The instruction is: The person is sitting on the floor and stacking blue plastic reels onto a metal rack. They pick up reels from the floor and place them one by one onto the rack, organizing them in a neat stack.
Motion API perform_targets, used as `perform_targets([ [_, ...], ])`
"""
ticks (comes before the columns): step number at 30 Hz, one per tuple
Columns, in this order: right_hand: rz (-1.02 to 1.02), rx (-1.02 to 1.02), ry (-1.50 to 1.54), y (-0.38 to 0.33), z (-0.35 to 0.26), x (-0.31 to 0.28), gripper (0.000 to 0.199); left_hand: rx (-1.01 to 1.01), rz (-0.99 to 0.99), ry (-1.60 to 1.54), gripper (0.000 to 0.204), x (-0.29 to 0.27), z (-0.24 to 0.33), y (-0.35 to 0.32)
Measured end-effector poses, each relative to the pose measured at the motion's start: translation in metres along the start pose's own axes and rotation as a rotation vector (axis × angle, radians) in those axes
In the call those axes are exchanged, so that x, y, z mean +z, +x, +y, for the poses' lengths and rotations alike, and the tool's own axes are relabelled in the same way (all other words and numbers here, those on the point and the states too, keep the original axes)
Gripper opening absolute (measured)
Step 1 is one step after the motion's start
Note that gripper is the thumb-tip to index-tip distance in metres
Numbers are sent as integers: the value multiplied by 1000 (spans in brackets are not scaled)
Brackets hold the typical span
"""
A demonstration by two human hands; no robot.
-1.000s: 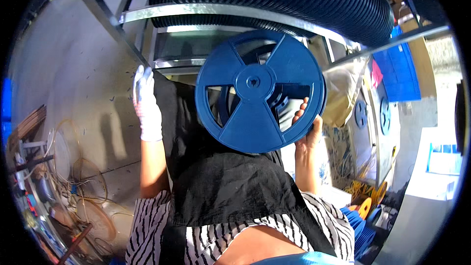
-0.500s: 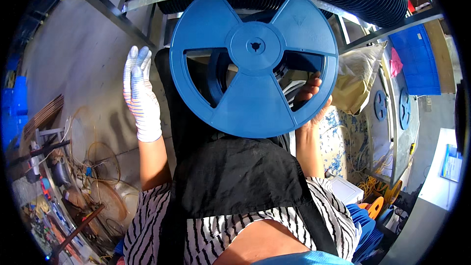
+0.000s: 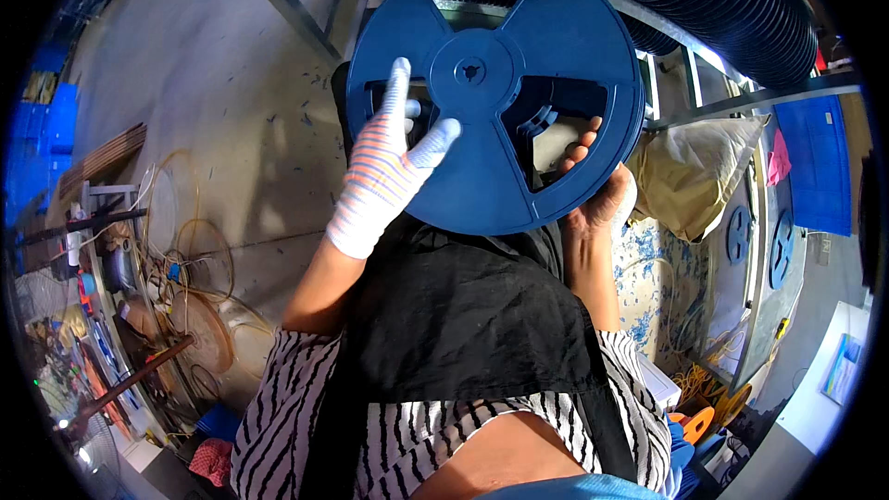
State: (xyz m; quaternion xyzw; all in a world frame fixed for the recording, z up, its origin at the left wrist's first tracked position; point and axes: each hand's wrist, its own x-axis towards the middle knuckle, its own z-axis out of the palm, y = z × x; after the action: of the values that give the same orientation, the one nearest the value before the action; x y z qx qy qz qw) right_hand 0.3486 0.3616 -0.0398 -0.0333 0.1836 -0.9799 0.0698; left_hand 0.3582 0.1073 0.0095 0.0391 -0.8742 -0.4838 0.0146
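Observation:
A large blue plastic reel [image 3: 477, 167] with wide cut-outs and a small hub hole faces me above my lap. My right hand [image 3: 597, 190], bare at the fingers, is closed round its lower right rim, fingertips showing through the right cut-out. White material lies against the edge of that palm. In a white glove with coloured stripes, my left hand [image 3: 384, 153] is in front of the reel's left side, by the left cut-out. Its index finger and thumb are spread apart; the other fingers are partly hidden. Whether it touches the reel I cannot tell.
Black corrugated hose [image 3: 704, 9] lies across a metal frame [image 3: 755, 97] at the far side. A beige bag [image 3: 699, 167] hangs at the right, near blue panels [image 3: 815, 167]. Wire coils and a rack of tools [image 3: 139, 315] stand at the left.
My left hand has moved right, from beside the reel to in front of its left part. The reel has turned a little and shifted slightly up and right, with my right hand on its rim.

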Motion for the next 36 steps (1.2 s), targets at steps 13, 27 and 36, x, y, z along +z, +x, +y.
perform_targets([
  [13, -74, 2, -21, 2, 4, -1, 65, -38, -141, -728, 67, 3, -13, 11],
  [27, 27, -22, -135, 3, -2, -3, 65, 64, -318, -552, 71, -10, -12, 11],
  [36, 132, 118, -367, -10, 15, 19, 57, 53, -33, -191, 109, 25, -28, 29],
])
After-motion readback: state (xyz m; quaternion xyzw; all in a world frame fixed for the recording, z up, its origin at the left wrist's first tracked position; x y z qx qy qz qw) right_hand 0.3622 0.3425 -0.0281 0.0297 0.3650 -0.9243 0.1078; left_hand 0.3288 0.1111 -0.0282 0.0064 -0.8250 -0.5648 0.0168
